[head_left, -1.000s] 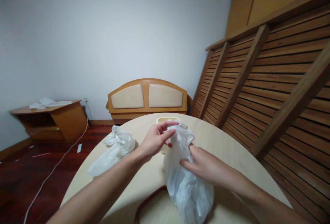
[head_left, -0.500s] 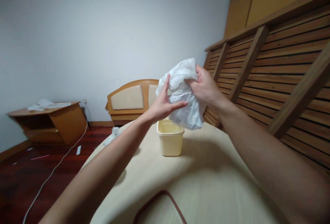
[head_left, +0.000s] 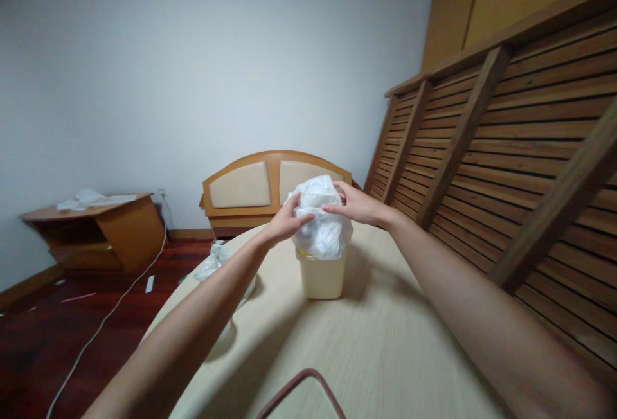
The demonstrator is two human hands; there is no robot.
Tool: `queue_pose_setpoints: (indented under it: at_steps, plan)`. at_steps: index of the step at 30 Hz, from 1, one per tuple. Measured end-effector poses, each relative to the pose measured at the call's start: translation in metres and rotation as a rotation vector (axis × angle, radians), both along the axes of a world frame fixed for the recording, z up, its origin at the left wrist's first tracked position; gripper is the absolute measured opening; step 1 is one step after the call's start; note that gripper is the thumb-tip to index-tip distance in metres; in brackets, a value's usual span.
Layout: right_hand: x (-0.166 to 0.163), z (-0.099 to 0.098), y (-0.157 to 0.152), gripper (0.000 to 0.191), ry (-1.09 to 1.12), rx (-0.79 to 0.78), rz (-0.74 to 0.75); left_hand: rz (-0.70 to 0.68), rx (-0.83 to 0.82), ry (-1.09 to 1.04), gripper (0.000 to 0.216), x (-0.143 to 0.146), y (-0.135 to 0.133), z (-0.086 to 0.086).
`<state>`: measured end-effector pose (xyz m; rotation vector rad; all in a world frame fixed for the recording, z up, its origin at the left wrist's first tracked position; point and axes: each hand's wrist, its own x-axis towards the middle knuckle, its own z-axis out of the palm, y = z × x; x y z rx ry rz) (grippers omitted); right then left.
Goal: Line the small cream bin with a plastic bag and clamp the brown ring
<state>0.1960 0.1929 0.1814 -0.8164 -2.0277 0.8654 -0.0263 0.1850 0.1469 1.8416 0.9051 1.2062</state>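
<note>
A crumpled white plastic bag (head_left: 322,236) sits at the mouth of a small cream-coloured bin (head_left: 322,279), bunched over its rim and standing well above it. The bin is upright on the round pale table (head_left: 376,348). On the bag's left side, my left hand (head_left: 285,218) grips its upper part between thumb and fingers. My right hand (head_left: 355,204) pinches the bag from the right, with some fingertips hidden behind the plastic. The bin's inside is covered by the bag.
Another clear plastic bag (head_left: 214,261) lies at the table's left edge, partly behind my left forearm. A brown rim-like frame (head_left: 303,375) lies at the near edge. Slatted wooden panels (head_left: 457,149) lean on the right; a low cabinet (head_left: 106,232) stands far left.
Both hands have come down with the white bag, from above the bin onto its opening. The bag now covers the rim, and my left hand's fingers have closed in on it.
</note>
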Motion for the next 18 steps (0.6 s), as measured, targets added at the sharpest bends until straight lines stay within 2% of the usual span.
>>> queue_pose_setpoints:
  at_steps: [3, 6, 8, 11, 18]
  plan:
    - [0.009, -0.009, -0.006, 0.083, -0.167, -0.024, 0.015, 0.005, -0.042, 0.010, 0.090, -0.006, 0.001, -0.011]
    - [0.012, -0.017, -0.012, 0.094, -0.291, -0.004, 0.125, -0.036, -0.030, 0.044, 0.098, -0.008, 0.001, -0.017]
    - [0.012, -0.022, -0.014, 0.094, -0.270, 0.040, 0.156, -0.059, 0.039, 0.099, 0.101, -0.007, -0.001, -0.021]
    - [0.011, -0.029, -0.016, 0.093, -0.255, 0.110, 0.093, -0.067, 0.144, 0.197, 0.102, -0.004, -0.006, -0.026]
    - [0.018, -0.039, -0.021, 0.116, -0.254, 0.088, 0.100, -0.059, 0.078, 0.236, 0.108, 0.003, -0.023, -0.027]
